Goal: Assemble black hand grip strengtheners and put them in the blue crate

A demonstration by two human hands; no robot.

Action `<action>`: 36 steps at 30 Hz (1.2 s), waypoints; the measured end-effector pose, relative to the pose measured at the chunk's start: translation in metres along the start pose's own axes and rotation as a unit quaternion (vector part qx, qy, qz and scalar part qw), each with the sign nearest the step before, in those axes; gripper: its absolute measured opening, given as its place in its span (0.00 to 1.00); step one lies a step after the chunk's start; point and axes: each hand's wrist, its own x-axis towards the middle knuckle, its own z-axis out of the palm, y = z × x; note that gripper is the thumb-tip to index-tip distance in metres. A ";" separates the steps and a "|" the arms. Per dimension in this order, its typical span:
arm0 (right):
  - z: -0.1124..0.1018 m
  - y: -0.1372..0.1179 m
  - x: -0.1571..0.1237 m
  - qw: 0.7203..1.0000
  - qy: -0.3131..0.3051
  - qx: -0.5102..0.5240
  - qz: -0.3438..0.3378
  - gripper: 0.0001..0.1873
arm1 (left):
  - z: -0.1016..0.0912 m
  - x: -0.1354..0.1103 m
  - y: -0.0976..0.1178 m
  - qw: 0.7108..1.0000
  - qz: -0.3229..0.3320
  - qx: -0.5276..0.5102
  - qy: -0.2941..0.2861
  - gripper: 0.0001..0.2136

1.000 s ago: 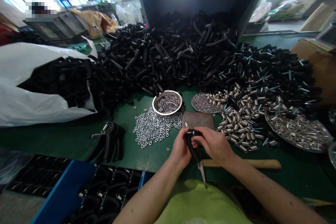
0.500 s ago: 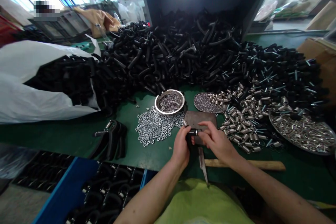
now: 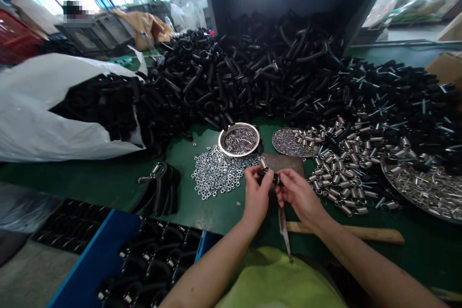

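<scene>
My left hand [image 3: 257, 199] is closed around a short black part [image 3: 271, 178], probably a handle piece, with a shiny coil spring [image 3: 263, 162] standing up at its near-left end. The fingertips of my right hand [image 3: 299, 197] pinch the right end of the same part. Whatever small piece those fingertips may cover is hidden. Both hands are above the front edge of a flat metal block [image 3: 294, 163]. Below them lies a hammer, its steel head [image 3: 284, 231] pointing towards my body and its wooden handle [image 3: 361, 234] running right.
Loose nuts [image 3: 212, 175] lie left of my hands, behind them a metal bowl [image 3: 257, 143] of small rings. Rivets fill an oval tray [image 3: 277, 147]. Coil springs [image 3: 339, 178] and a pin tray [image 3: 393, 185] are right. Black handles [image 3: 224, 77] pile behind; a blue crate [image 3: 86, 255] stands front left.
My right hand has closed in on the black part's right end, its raised index finger now down on it. My left thumb lies across the part. The camera view has shifted slightly left.
</scene>
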 end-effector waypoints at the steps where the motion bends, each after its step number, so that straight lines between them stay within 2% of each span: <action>1: 0.001 0.004 0.002 0.998 0.010 0.049 0.022 0.16 | 0.000 -0.001 -0.001 0.998 0.034 0.050 0.019 0.18; 3: 0.000 0.008 0.007 0.996 0.020 0.062 0.052 0.18 | -0.002 0.000 -0.004 0.986 0.077 0.149 0.019 0.25; 4: -0.003 0.008 0.011 0.997 0.007 0.028 0.068 0.20 | -0.004 0.001 -0.006 0.977 0.076 0.197 0.008 0.28; 6: -0.014 0.003 0.021 0.988 -0.057 -0.112 0.089 0.23 | -0.009 0.006 -0.009 0.959 0.062 0.276 -0.032 0.30; 8: -0.024 -0.008 0.036 0.947 -0.095 -0.304 0.043 0.24 | -0.014 0.012 -0.012 0.934 0.072 0.343 -0.077 0.28; 10: -0.026 -0.023 0.058 0.867 -0.066 -0.486 -0.084 0.18 | -0.017 0.016 -0.014 0.899 0.116 0.408 -0.109 0.27; 12: -0.015 -0.035 0.083 0.776 -0.029 -0.595 -0.207 0.10 | -0.018 0.018 -0.016 0.862 0.175 0.459 -0.125 0.25; 13: -0.006 -0.038 0.096 0.747 -0.030 -0.620 -0.237 0.08 | -0.017 0.018 -0.017 0.846 0.200 0.476 -0.130 0.24; 16: 0.032 -0.037 0.134 0.709 -0.057 -0.651 -0.263 0.08 | -0.016 0.019 -0.020 0.823 0.242 0.496 -0.139 0.24; 20: 0.071 -0.025 0.169 0.678 -0.092 -0.679 -0.268 0.05 | -0.017 0.021 -0.023 0.820 0.245 0.494 -0.154 0.28; 23: 0.081 -0.017 0.180 0.672 -0.105 -0.684 -0.262 0.04 | -0.018 0.024 -0.023 0.823 0.245 0.487 -0.161 0.31; 26: 0.080 -0.013 0.185 0.685 -0.102 -0.674 -0.257 0.04 | -0.019 0.025 -0.023 0.823 0.244 0.486 -0.164 0.31; 31: 0.073 -0.016 0.180 0.742 -0.068 -0.614 -0.262 0.08 | -0.019 0.024 -0.024 0.819 0.248 0.491 -0.162 0.28; 34: 0.061 -0.026 0.163 0.783 -0.052 -0.556 -0.273 0.12 | -0.019 0.025 -0.024 0.818 0.251 0.491 -0.161 0.28; 36: 0.045 -0.031 0.145 0.804 -0.048 -0.524 -0.278 0.12 | -0.019 0.026 -0.024 0.818 0.255 0.490 -0.163 0.28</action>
